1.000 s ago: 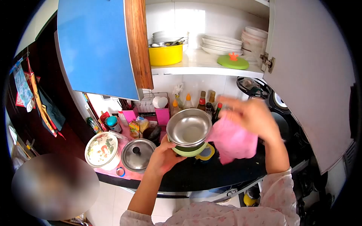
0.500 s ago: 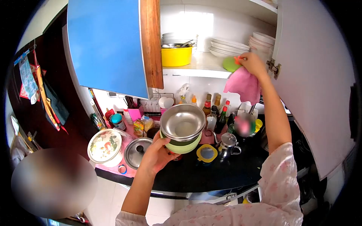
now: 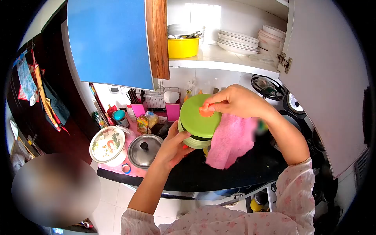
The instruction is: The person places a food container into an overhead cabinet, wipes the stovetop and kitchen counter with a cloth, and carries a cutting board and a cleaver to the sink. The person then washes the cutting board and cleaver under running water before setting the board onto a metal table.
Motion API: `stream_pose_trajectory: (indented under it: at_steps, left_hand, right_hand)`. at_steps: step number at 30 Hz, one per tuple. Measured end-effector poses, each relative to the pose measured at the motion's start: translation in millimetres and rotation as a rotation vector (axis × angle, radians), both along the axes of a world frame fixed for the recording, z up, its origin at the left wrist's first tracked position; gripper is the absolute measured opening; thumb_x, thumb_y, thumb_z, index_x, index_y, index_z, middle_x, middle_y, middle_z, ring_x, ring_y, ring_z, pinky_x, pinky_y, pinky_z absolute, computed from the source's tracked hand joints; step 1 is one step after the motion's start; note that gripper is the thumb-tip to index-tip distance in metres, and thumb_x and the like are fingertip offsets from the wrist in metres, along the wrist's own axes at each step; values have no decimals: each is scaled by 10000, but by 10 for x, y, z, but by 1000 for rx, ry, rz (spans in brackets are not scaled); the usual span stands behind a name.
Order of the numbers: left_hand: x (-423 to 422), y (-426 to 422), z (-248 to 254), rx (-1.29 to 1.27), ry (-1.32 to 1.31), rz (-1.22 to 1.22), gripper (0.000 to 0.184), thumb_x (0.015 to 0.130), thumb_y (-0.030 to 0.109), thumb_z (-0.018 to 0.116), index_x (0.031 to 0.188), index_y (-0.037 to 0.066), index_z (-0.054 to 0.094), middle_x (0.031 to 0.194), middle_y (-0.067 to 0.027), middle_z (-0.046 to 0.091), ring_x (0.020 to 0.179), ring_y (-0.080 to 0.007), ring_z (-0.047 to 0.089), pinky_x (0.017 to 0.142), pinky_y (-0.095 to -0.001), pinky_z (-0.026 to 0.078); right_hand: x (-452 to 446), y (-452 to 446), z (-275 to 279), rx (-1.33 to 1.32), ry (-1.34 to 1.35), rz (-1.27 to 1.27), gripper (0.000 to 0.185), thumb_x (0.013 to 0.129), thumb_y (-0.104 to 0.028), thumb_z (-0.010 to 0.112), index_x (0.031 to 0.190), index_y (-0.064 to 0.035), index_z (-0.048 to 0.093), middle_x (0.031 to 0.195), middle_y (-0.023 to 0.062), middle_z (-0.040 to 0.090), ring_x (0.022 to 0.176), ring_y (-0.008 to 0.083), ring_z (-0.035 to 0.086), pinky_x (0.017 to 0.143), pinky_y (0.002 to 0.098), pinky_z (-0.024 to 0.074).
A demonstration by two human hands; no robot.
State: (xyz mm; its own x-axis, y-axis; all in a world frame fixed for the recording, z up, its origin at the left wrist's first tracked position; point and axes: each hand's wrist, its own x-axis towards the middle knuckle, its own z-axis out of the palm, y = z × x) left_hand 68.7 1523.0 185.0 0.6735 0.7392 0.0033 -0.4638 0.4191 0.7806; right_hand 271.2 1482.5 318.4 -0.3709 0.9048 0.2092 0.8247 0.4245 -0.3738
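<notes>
A light green bowl (image 3: 194,143) rests in my left hand (image 3: 172,148), whose fingers are wrapped round its left side and underneath. Over the bowl's top lies a green lid (image 3: 194,118) with an orange crown-shaped knob (image 3: 206,111), slightly tilted, with a dark gap under its front edge. The thumb and fingers of my right hand (image 3: 231,102) pinch the knob. A pink cloth (image 3: 232,141) hangs down from the same hand, to the right of the bowl. The steel bowl's inside is hidden under the lid.
A white pot with a floral lid (image 3: 106,145) and a steel-lidded pan (image 3: 145,151) stand at the left of the black counter (image 3: 235,178). Above, the open cabinet holds a yellow tub (image 3: 183,47) and stacked plates (image 3: 237,42). The open cabinet door (image 3: 325,78) is at right.
My right hand has lifted the green lid off the cabinet shelf and brought it down onto the bowls. The pink cloth came down with it. My left hand still holds the bowl.
</notes>
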Motion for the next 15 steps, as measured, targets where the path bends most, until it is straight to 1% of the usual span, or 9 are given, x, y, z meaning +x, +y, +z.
stream_pose_trajectory:
  at_steps: [2,3,5,6,7,9,11,14,15]
  left_hand:
    - [9,-16,28,-21,-6,-36,636,792,163,584,1339,161,259,1289,-66,369,1186,-243,393,944,-498,358]
    - [15,-22,42,-21,-7,-29,592,802,176,578,1320,162,292,1277,-64,391,1168,-244,416,941,-500,359]
    - [36,-25,83,-20,-5,-29,549,811,188,572,1300,162,324,1265,-62,414,1151,-246,439,938,-502,361]
    - [46,-8,119,-18,-23,-41,543,811,195,575,1295,158,331,1258,-66,429,1149,-249,446,946,-502,359]
    - [63,5,182,-14,-41,-54,538,810,202,578,1290,155,339,1251,-70,444,1147,-253,453,953,-502,356]
    - [127,-2,391,-3,-34,-42,490,816,209,571,1257,120,376,1257,-91,452,1154,-266,458,972,-512,355]
    - [230,42,604,25,-7,-33,490,814,212,572,1251,103,377,1262,-104,443,1143,-271,467,970,-510,365]
    - [406,95,941,99,24,-99,542,805,217,588,1264,87,330,1246,-142,425,1138,-288,466,967,-515,368]
    - [473,90,1047,131,34,-123,550,808,222,586,1267,85,317,1241,-156,419,1139,-294,463,967,-518,366]
  right_hand:
    - [54,-70,0,189,-84,34,282,824,-181,617,1077,-56,602,753,131,641,620,108,542,603,267,440]
    - [79,-126,28,188,-85,31,282,824,-181,617,1077,-56,602,753,131,641,620,108,542,603,267,440]
    - [134,-309,129,194,-2,-90,344,814,-180,627,1138,-78,571,563,77,498,505,97,394,495,265,359]
    - [163,-420,177,160,44,-182,376,814,-167,624,1175,-91,548,519,9,328,489,84,286,448,252,270]
    - [279,-468,142,203,144,-205,410,815,-153,620,1205,-77,523,518,-32,284,495,69,259,458,237,243]
    - [356,-673,160,268,329,-307,447,811,-132,619,1231,-53,493,526,-62,280,502,63,250,476,225,241]
    - [455,-752,57,309,383,-327,515,805,-147,639,1278,-77,447,513,-48,312,501,50,272,477,217,261]
    - [502,-739,-95,334,590,-208,718,791,-97,648,1392,-110,255,536,-68,313,520,36,292,524,180,289]
    - [529,-703,-94,342,594,-216,718,791,-97,648,1392,-110,255,536,-68,313,520,36,292,524,180,289]
